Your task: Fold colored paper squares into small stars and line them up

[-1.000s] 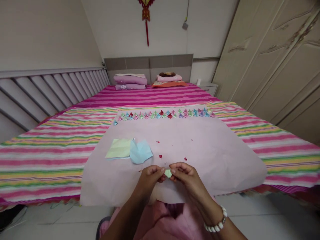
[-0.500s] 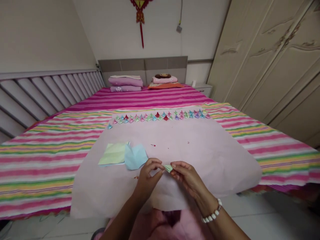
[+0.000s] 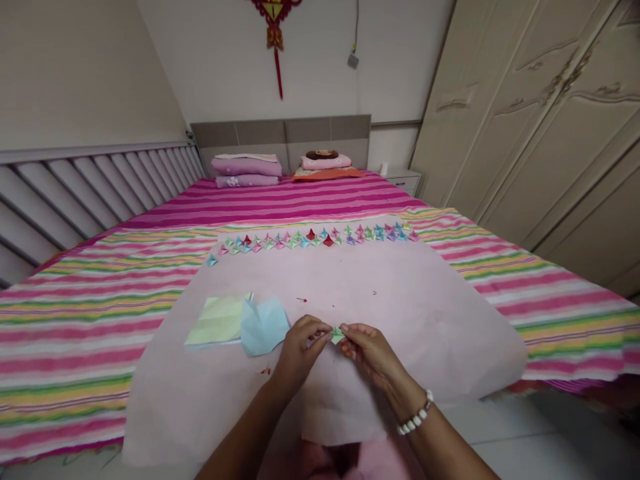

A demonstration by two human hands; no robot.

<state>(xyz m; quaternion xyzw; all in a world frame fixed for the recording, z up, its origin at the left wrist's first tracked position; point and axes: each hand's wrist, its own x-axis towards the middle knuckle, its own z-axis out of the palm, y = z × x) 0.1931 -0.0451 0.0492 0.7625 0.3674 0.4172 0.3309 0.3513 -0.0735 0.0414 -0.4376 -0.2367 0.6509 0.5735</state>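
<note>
Both hands are meeting right at the near middle of the pale pink sheet (image 3: pixel 425 313), and the small green folded paper (image 3: pixel 337 335) is sitting squarely between them. The left hand (image 3: pixel 300 347) is curling in from the left, its thumb and forefinger pinching the paper's left edge. The right hand (image 3: pixel 373 350) is coming in from the other side, fingertips closing on the right edge, so the piece is being gripped from both sides at once. The paper is being held just above the sheet; whether it is brushing the surface I cannot tell. A white bead bracelet (image 3: pixel 415 420) is showing on the right wrist.

Just left of the left hand, a blue paper (image 3: pixel 263 325) is lying flat, overlapping the edge of a light green paper (image 3: pixel 217 321) beside it. Both are near the hands but apart from them. Far across the sheet, well away from the fingers, a row of folded paper pieces (image 3: pixel 315 238) in many colours is running along the far edge. The sheet itself is lying over a striped bedspread (image 3: pixel 75 300). Folded purple bedding (image 3: pixel 245 172) is resting at the head of the bed, and a cream wardrobe (image 3: pixel 550 120) is standing on the right.
</note>
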